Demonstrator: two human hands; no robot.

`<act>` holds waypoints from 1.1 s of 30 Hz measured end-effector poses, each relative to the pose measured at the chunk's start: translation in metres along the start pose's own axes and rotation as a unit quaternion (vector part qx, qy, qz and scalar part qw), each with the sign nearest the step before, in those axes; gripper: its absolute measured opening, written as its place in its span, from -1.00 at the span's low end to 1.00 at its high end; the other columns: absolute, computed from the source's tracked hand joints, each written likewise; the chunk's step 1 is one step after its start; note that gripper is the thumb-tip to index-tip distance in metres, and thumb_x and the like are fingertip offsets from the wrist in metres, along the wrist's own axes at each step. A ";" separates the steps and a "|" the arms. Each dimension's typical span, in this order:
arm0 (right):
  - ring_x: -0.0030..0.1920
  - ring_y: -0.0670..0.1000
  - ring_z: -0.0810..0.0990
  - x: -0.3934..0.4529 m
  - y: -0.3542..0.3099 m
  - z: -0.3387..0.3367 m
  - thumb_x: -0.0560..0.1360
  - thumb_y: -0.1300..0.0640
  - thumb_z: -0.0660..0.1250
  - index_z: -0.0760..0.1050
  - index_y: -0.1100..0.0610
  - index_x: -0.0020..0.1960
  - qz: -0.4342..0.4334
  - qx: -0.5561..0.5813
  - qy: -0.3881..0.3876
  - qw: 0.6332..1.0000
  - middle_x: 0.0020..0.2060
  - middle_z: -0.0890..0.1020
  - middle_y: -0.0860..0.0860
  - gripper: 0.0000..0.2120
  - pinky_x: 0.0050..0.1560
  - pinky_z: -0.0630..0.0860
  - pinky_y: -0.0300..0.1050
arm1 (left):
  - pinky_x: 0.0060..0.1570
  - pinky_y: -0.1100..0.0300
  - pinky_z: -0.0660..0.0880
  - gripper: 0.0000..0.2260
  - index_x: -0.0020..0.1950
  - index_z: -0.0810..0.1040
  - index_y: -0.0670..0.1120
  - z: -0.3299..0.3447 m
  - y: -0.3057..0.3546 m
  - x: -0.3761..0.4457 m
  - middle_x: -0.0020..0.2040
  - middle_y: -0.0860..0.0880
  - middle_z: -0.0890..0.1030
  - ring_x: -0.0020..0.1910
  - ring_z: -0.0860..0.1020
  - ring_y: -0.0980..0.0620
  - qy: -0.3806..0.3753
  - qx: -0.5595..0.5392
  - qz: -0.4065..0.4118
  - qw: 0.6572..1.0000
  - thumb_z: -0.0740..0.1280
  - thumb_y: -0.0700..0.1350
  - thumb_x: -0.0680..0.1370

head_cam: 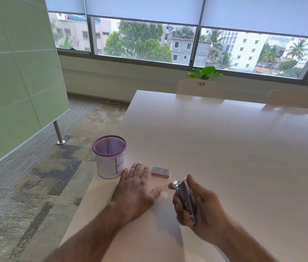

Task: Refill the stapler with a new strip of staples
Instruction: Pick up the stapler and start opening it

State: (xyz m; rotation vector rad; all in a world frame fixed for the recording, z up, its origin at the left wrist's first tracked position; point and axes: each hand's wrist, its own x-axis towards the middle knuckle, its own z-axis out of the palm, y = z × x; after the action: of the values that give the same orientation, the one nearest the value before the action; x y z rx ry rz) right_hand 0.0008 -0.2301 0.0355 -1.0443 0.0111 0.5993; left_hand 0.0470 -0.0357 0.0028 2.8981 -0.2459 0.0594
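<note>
Head view: one stapler [185, 199], one staple box [160, 172].

Open table [225, 148] rightward; mesh cup [109, 159], staple box [160, 171] leftward.

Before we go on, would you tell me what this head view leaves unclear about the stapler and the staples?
- Stapler: motion-blurred and wrapped by the right hand; open or closed, cannot tell.
- Staple box: closed, so its contents are hidden; label too small to read.
- Mesh cup: nothing inside can be made out through the mesh.
- Left hand: lies flat, hiding the table beneath.
</note>
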 end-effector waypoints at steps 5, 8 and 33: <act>-0.60 -0.01 0.32 0.001 0.003 0.001 0.39 -0.19 0.36 0.62 0.17 -0.08 -0.005 -0.015 0.019 1.000 -0.45 0.48 0.10 -0.58 -0.51 0.07 -0.20 | 0.51 0.03 -0.23 -0.25 0.62 -0.06 -0.04 -0.001 0.000 -0.001 0.64 -0.11 -0.09 0.60 -0.13 0.00 0.002 -0.001 -0.001 1.000 -0.03 0.36 0.56; -0.59 0.00 0.35 0.001 0.001 0.001 0.38 -0.20 0.38 0.62 0.17 -0.05 -0.005 -0.004 0.014 1.000 -0.44 0.50 0.11 -0.57 -0.49 0.08 -0.20 | 0.52 0.02 -0.23 -0.25 0.62 -0.07 -0.05 -0.001 0.000 -0.001 0.64 -0.11 -0.09 0.60 -0.14 0.00 0.000 -0.002 -0.001 1.000 -0.03 0.35 0.56; -0.64 -0.01 0.30 -0.001 0.003 0.005 0.35 -0.16 0.39 0.59 0.21 -0.09 -0.016 -0.029 0.035 0.999 -0.49 0.47 0.13 -0.57 -0.57 0.10 -0.28 | 0.53 0.01 -0.21 -0.24 0.62 -0.06 -0.04 -0.002 0.000 -0.001 0.64 -0.10 -0.09 0.60 -0.14 0.00 -0.007 0.001 -0.001 1.000 -0.03 0.36 0.56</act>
State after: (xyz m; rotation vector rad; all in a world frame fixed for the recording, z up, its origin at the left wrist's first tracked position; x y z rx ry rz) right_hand -0.0028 -0.2252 0.0366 -1.1190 0.0391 0.5363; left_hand 0.0458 -0.0350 0.0041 2.9010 -0.2448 0.0399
